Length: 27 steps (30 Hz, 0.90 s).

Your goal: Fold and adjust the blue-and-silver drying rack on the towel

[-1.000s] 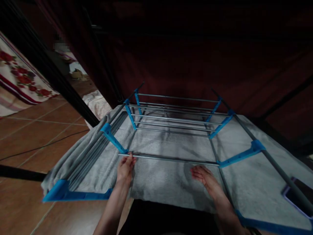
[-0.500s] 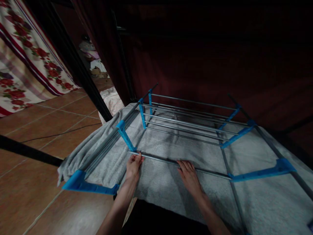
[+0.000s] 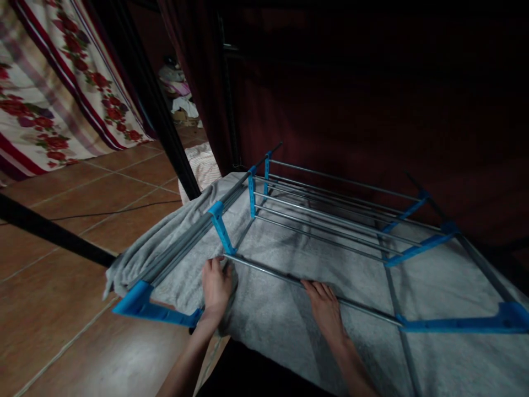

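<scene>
Head view centres on a loose-looking metal rod (image 3: 266,269), lying across the near half of a blue-and-grey rack, with its left end at the foot of a blue bracket (image 3: 223,232) and its right end at the inner end of another blue arm (image 3: 463,325). At the left end, the left hand (image 3: 217,289) has its fingers bent and the thumb a little apart, fingertips at the rod; whether they pinch it, I cannot tell. The right hand (image 3: 325,309) lies near the rod's middle, its fingers lightly curved over the top and close together, the thumb hidden, so the firmness of its hold cannot be told. Farther off, several thin crossbars (image 3: 322,212) span the two far pairs of brackets, and that part looks assembled. The rod reaches both middle brackets, though the light is dim and its ends may or may not be fully seated. The nearest left bracket (image 3: 152,310) shows no crossbar on it, so that section seems unfinished; its opposite number is out of view. Long side tubes run along left and right, more tubes bundled beside the left one. Under it all spreads a grey blanket (image 3: 264,314), with tiled floor (image 3: 103,220) and a floral curtain (image 3: 78,99) beyond to the left.
</scene>
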Each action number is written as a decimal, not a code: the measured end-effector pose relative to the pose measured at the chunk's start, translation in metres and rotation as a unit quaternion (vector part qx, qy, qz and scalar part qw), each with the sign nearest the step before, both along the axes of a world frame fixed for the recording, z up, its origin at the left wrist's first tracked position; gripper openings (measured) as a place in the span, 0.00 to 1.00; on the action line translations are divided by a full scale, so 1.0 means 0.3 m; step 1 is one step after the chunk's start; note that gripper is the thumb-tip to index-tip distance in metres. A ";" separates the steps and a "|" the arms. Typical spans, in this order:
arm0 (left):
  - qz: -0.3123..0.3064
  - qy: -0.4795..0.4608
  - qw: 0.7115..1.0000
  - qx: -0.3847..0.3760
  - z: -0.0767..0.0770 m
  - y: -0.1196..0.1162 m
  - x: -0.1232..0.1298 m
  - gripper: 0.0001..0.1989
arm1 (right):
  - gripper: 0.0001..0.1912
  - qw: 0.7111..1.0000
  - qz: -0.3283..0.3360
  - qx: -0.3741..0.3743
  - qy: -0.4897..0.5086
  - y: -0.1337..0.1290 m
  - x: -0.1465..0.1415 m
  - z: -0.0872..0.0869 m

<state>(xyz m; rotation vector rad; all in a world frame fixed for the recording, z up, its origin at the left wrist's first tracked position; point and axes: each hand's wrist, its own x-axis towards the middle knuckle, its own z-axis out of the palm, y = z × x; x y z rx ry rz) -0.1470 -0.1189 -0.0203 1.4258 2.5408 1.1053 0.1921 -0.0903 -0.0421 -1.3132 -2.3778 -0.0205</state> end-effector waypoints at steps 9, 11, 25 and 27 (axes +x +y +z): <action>-0.020 0.068 0.986 -0.149 0.020 0.056 -0.028 0.17 | 0.28 1.000 0.003 0.012 -0.001 -0.002 0.006 -0.025; -0.017 0.049 0.989 -0.140 0.018 0.062 -0.037 0.17 | 0.29 1.000 0.005 0.017 0.000 -0.001 0.007 -0.031; -0.010 0.006 0.993 -0.120 -0.013 0.094 -0.059 0.19 | 0.31 1.000 0.008 0.014 0.000 0.001 0.011 -0.048; -0.007 0.009 0.992 -0.122 -0.012 0.095 -0.061 0.19 | 0.31 1.000 0.006 0.015 -0.003 0.001 0.013 -0.050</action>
